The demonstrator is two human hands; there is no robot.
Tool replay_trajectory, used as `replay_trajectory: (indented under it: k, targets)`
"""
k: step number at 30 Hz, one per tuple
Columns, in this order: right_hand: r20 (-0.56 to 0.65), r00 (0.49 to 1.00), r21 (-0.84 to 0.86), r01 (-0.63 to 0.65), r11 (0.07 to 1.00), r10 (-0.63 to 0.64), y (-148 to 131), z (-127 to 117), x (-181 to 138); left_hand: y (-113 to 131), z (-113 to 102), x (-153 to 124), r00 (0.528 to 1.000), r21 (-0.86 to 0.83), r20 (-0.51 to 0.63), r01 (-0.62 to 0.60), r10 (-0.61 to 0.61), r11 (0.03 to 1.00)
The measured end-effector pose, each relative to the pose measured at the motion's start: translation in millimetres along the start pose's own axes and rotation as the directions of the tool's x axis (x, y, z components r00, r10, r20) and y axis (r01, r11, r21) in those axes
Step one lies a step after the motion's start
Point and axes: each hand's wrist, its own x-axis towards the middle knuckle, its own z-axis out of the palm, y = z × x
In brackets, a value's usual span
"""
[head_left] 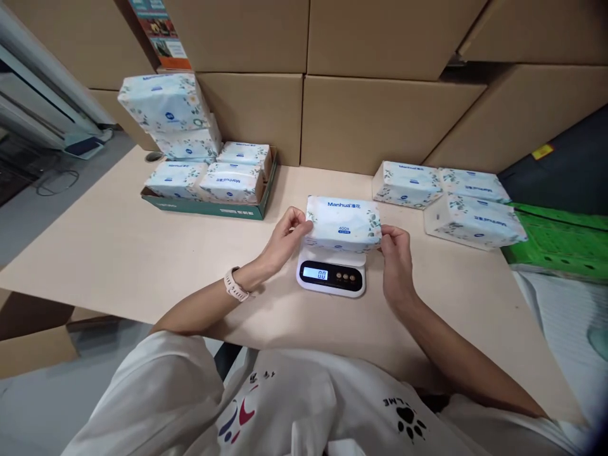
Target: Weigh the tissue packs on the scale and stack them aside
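Between my two hands is a pale blue tissue pack (pixel 342 221) with flower prints and "Manhua" lettering. My left hand (pixel 289 234) pinches its left end, and my right hand (pixel 397 256) grips the right end. The pack is over a white digital scale (pixel 331 288), hiding most of its platform. The scale's lit display reads 0.0; whether the pack touches the platform I cannot tell.
At the left, a green tray (pixel 204 208) holds several tissue packs, with more stacked (pixel 164 104) at its back left. Three packs (pixel 408 183) sit on the table's right side. Cardboard boxes (pixel 370 120) wall off the back. A green crate (pixel 560 244) stands at far right.
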Motion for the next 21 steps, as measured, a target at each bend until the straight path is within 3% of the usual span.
replay_trajectory:
  k: [14, 18, 21]
  targets:
    - [0.003, 0.999, -0.009, 0.053, 0.999, -0.053, 4, 5, -6, -11, -6, 4, 0.997, 0.043, -0.059, -0.036, 0.039, 0.998]
    - [-0.177, 0.982, 0.049, 0.073, 0.996, -0.063, 19, 1, -1, -10, -10, 9, 0.981, 0.042, -0.158, -0.107, 0.112, 0.993]
    - [-0.316, 0.948, 0.134, 0.009, 0.991, 0.035, 37, -3, 13, -10, -14, 12, 0.957, 0.025, -0.257, -0.132, 0.134, 0.991]
